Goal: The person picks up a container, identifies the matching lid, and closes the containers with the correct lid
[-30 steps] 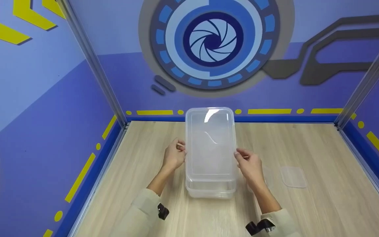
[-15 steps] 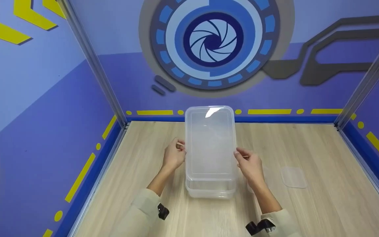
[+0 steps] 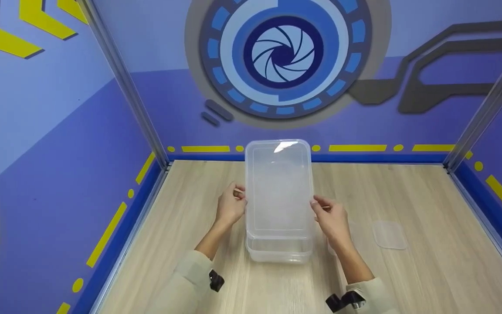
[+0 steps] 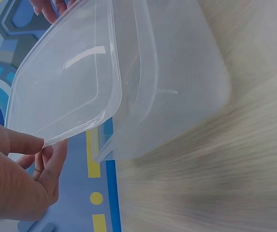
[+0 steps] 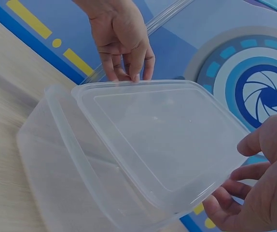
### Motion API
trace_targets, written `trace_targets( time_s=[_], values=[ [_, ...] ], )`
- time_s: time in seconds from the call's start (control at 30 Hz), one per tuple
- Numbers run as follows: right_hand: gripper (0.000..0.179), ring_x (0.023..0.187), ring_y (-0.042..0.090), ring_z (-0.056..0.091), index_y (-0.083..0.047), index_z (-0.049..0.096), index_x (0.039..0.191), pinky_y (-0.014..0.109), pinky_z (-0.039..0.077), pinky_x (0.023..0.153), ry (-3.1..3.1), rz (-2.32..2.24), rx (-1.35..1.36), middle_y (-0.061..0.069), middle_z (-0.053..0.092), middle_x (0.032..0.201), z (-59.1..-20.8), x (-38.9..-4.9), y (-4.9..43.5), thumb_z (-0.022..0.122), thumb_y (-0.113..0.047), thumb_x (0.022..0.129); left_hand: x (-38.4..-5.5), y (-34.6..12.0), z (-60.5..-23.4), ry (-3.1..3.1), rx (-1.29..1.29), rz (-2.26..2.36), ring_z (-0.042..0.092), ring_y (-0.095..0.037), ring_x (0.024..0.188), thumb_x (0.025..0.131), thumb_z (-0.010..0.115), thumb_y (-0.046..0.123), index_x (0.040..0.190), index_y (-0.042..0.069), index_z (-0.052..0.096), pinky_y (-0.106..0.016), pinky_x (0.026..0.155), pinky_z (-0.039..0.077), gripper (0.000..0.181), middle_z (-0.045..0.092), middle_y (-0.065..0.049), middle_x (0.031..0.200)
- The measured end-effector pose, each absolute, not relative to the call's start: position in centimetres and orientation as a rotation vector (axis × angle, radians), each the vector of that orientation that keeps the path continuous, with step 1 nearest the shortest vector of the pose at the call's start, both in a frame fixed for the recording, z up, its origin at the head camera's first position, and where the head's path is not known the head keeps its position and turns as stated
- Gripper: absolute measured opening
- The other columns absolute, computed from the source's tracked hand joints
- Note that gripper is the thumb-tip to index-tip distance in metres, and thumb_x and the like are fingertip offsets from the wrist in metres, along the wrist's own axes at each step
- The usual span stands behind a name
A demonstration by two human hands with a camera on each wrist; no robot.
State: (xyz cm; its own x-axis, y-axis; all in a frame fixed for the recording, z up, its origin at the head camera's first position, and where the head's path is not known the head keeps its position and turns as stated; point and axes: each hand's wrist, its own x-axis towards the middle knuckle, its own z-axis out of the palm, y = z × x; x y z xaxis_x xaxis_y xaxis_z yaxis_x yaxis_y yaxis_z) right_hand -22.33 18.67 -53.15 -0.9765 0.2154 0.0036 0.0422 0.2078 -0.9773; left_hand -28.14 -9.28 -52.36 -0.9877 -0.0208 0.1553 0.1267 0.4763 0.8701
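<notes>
A clear plastic lid (image 3: pixel 279 192) hangs tilted over a clear rectangular food container (image 3: pixel 280 256), apart from its rim in both wrist views. My left hand (image 3: pixel 232 205) pinches the lid's left long edge between thumb and fingers. On the opposite edge, my right hand (image 3: pixel 331 218) holds the lid with its thumb on top and fingers beneath. Through the container wall (image 4: pixel 186 82) in the left wrist view the inside looks bare. The lid covers most of the container in the head view.
A small clear square lid (image 3: pixel 389 234) lies on the wooden table (image 3: pixel 434 209) to the right. Another clear piece (image 3: pixel 331 248) is mostly hidden behind my right forearm. Blue printed panels (image 3: pixel 164 104) enclose the table at the back and sides.
The lid has shifted very slightly away from me, and the bright reflection on it has moved. Both hands keep their hold at the same places.
</notes>
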Motion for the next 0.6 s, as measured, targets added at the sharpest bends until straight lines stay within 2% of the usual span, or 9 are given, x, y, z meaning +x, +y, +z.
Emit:
trace_targets(
  time_s=[0.1, 0.2, 0.37, 0.6],
  values=[
    [0.038, 0.112, 0.031, 0.063, 0.003, 0.065, 0.139, 0.028, 0.059, 0.086, -2.336, 1.877, -0.240, 0.020, 0.065, 0.125, -53.15, -22.31, 18.76, 0.063, -0.019, 0.107, -28.19, -9.25, -52.42, -2.565, -0.098, -1.544, 0.063, -0.017, 0.077, 0.093, 0.063, -0.008, 0.114, 0.000, 0.064, -0.026, 0.059, 0.054, 0.022, 0.063, -0.011, 0.093],
    [0.039, 0.111, 0.031, 0.064, 0.002, 0.065, 0.139, 0.027, 0.059, 0.085, -2.340, 1.864, -0.233, 0.020, 0.066, 0.124, -53.20, -22.35, 18.81, 0.063, -0.019, 0.107, -28.29, -9.16, -52.45, -2.556, -0.105, -1.548, 0.063, -0.017, 0.076, 0.093, 0.062, -0.008, 0.114, -0.001, 0.063, -0.026, 0.057, 0.054, 0.022, 0.064, -0.015, 0.095],
    [0.036, 0.106, 0.026, 0.064, 0.003, 0.067, 0.137, 0.019, 0.056, 0.077, -2.317, 1.849, -0.239, 0.021, 0.067, 0.120, -53.23, -22.42, 18.68, 0.064, -0.015, 0.106, -28.49, -8.94, -52.37, -2.545, -0.106, -1.522, 0.063, -0.018, 0.077, 0.092, 0.064, -0.009, 0.112, -0.001, 0.064, -0.026, 0.058, 0.053, 0.022, 0.065, -0.014, 0.094],
    [0.037, 0.108, 0.028, 0.064, 0.003, 0.067, 0.137, 0.019, 0.055, 0.077, -2.318, 1.843, -0.228, 0.021, 0.067, 0.120, -53.20, -22.38, 18.58, 0.065, -0.014, 0.105, -28.57, -8.85, -52.30, -2.525, -0.112, -1.518, 0.064, -0.019, 0.080, 0.090, 0.063, -0.009, 0.112, -0.002, 0.064, -0.029, 0.062, 0.053, 0.022, 0.064, -0.014, 0.093]
  ],
)
